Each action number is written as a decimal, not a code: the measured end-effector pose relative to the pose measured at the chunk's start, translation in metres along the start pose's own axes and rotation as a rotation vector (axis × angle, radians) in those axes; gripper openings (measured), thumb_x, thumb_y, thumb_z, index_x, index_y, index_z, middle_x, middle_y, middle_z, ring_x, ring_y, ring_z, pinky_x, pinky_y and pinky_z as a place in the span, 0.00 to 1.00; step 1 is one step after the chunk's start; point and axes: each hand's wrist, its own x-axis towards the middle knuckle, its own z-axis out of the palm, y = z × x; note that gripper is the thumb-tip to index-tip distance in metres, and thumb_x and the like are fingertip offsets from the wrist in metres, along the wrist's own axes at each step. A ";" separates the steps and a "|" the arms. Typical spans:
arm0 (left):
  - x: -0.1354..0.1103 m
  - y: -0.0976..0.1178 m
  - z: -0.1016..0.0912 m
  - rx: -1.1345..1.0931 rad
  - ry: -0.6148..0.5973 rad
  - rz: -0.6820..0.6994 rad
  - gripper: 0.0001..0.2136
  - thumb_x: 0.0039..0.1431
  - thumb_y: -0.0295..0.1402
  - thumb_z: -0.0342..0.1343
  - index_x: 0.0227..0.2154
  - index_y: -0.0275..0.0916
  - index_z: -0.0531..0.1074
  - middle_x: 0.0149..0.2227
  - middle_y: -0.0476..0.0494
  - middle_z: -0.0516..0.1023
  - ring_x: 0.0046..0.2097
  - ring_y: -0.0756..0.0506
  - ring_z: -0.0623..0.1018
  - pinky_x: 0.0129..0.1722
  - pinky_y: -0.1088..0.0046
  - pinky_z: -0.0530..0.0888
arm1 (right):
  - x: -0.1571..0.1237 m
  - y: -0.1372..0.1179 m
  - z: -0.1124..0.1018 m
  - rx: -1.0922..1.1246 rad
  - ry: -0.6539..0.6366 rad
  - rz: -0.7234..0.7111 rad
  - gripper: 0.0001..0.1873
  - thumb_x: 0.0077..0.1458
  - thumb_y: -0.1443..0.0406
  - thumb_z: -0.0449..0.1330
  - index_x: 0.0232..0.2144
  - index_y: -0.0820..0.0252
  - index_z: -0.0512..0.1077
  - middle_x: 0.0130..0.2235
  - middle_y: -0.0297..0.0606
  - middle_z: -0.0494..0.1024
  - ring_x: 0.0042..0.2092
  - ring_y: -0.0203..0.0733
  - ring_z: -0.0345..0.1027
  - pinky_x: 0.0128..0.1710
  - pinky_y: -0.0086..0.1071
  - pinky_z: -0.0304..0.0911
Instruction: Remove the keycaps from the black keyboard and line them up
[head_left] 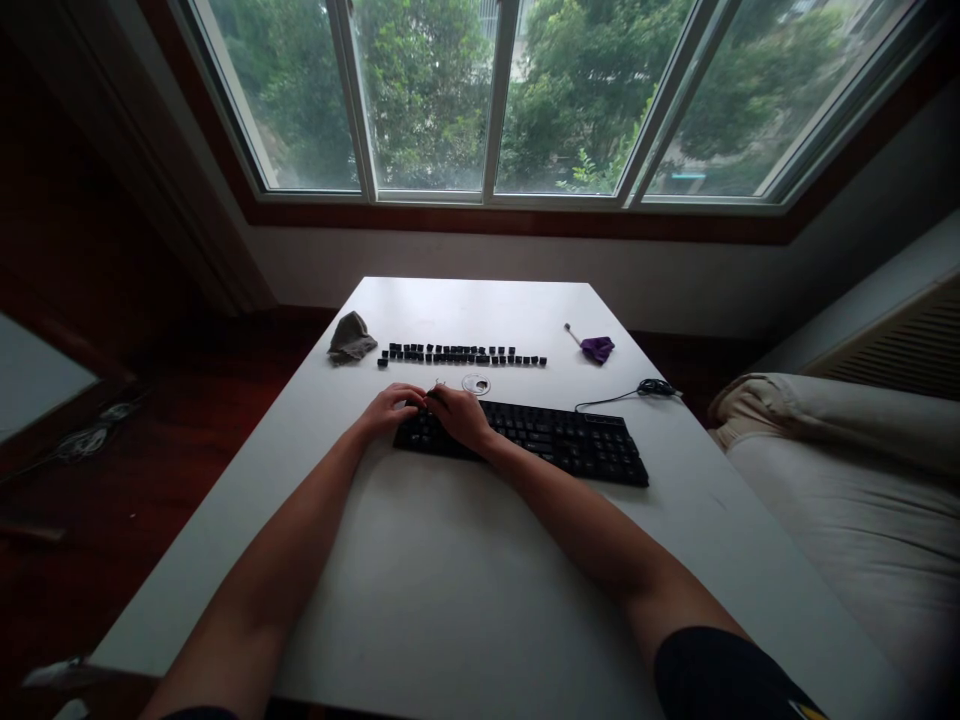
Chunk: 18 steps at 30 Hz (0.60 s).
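A black keyboard [559, 437] lies slightly askew on the white table. My left hand [391, 408] is at its far left corner, fingers stretched toward the right and lightly bent. Right beside it, my right hand [459, 416] reaches over the keyboard's left part with its fingers drawn together and pointing down. Whatever is between those fingertips is hidden. Beyond the keyboard, several loose black keycaps [459, 355] stand in two rough rows. Between them and the keyboard lies a small round, clear-looking dish [476, 385] with something dark in it.
At the table's left side sits a crumpled grey cloth [351, 338]. A toothbrush [573, 334] and a purple cloth [598, 349] lie to the right. The keyboard's coiled cable [657, 387] rests near the right table edge. A pale sofa [832, 480] is to the right.
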 end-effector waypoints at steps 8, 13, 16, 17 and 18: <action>0.003 0.002 0.001 0.057 -0.025 0.002 0.09 0.59 0.41 0.61 0.37 0.44 0.80 0.46 0.42 0.79 0.52 0.40 0.74 0.58 0.59 0.67 | 0.000 0.001 0.000 0.176 0.076 0.061 0.11 0.65 0.57 0.55 0.38 0.56 0.74 0.30 0.35 0.80 0.32 0.39 0.75 0.34 0.28 0.62; 0.001 0.000 0.005 0.052 0.033 -0.010 0.08 0.59 0.40 0.59 0.35 0.44 0.80 0.42 0.43 0.80 0.49 0.40 0.75 0.55 0.59 0.69 | 0.002 0.001 -0.004 0.352 0.127 0.146 0.13 0.65 0.55 0.54 0.38 0.56 0.72 0.28 0.33 0.80 0.29 0.38 0.74 0.34 0.29 0.66; -0.001 0.005 0.005 0.037 0.078 -0.076 0.10 0.58 0.43 0.60 0.37 0.43 0.78 0.41 0.44 0.80 0.48 0.40 0.76 0.53 0.60 0.71 | 0.002 0.000 -0.005 0.370 0.126 0.173 0.13 0.64 0.55 0.54 0.38 0.56 0.72 0.29 0.33 0.80 0.30 0.39 0.75 0.35 0.30 0.67; -0.001 0.007 0.004 0.034 0.092 -0.095 0.11 0.58 0.43 0.61 0.39 0.44 0.78 0.42 0.44 0.80 0.48 0.40 0.76 0.52 0.60 0.71 | 0.002 -0.001 -0.005 0.371 0.123 0.176 0.12 0.64 0.55 0.55 0.38 0.56 0.72 0.28 0.33 0.80 0.31 0.39 0.75 0.36 0.30 0.67; -0.002 0.009 0.004 0.031 0.101 -0.103 0.13 0.57 0.44 0.61 0.41 0.44 0.78 0.43 0.44 0.80 0.49 0.40 0.76 0.52 0.61 0.71 | 0.002 -0.001 -0.005 0.368 0.121 0.176 0.12 0.64 0.56 0.55 0.37 0.56 0.73 0.28 0.33 0.80 0.31 0.39 0.76 0.36 0.30 0.67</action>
